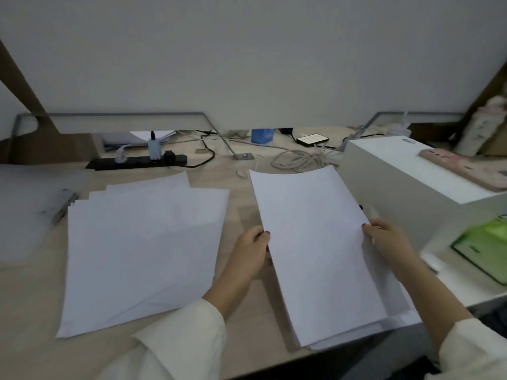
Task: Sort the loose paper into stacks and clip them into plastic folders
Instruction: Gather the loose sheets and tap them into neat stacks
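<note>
**Sorting in progress: one stack squared, no folder clipped**

Cream sleeves (186,333) enter at the lower edge of the frame, one on each forearm. Both hands hold a squared stack of white paper (318,242) at lower centre-right. The left hand (251,249) grips the stack's left long edge; the right hand (389,239) grips the right long edge. On each hand the fingers are closed on the paper, thumb on top. The stack's near end rests on further sheets at the surface edge; its far end appears slightly raised.

Status, as judged from this view:
- Partly done: one stack is gathered and aligned.
- Remaining: the loose sheets (145,250) at centre-left lie fanned and overlapping, not yet squared.
- Remaining: a translucent plastic folder (33,209) with a metal clip lies at far left, apart from the hands. No paper is clipped into it.

Surface and room: a light wood surface (238,187) against a plain pale wall. Along the back lie a black power strip (137,161), tangled cables (299,159) and a phone (312,139). A white box (406,165) stands at right; a green item (482,248) lies below it.
</note>
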Action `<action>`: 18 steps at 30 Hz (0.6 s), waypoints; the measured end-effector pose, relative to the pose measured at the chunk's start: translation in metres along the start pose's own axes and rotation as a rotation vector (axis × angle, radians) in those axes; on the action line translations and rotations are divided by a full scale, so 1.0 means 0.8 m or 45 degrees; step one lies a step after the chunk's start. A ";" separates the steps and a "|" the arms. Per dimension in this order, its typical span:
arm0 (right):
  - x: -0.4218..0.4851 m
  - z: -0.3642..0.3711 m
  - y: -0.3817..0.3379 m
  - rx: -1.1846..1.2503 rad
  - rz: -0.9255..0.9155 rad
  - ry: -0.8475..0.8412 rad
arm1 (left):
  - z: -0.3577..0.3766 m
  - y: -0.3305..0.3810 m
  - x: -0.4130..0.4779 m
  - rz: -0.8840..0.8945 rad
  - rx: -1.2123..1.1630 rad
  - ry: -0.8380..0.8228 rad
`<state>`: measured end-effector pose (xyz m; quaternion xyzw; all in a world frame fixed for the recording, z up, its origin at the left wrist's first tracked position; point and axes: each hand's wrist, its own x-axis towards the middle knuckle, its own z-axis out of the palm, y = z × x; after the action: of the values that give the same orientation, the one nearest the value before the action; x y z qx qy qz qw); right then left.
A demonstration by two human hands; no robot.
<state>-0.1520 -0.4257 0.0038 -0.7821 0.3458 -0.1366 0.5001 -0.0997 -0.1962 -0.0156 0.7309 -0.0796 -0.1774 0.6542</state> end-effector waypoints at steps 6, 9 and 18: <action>0.025 -0.009 0.028 -0.244 0.057 -0.138 | 0.028 -0.035 0.032 -0.053 0.056 0.059; 0.027 -0.008 0.036 -0.345 0.027 -0.157 | 0.030 -0.051 0.040 -0.075 0.172 0.048; 0.038 -0.023 0.051 -0.316 -0.009 -0.163 | 0.034 -0.054 0.040 0.041 0.458 0.025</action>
<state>-0.1565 -0.4696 -0.0280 -0.8464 0.3247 -0.0446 0.4199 -0.0852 -0.2270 -0.0654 0.8365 -0.1153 -0.1427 0.5164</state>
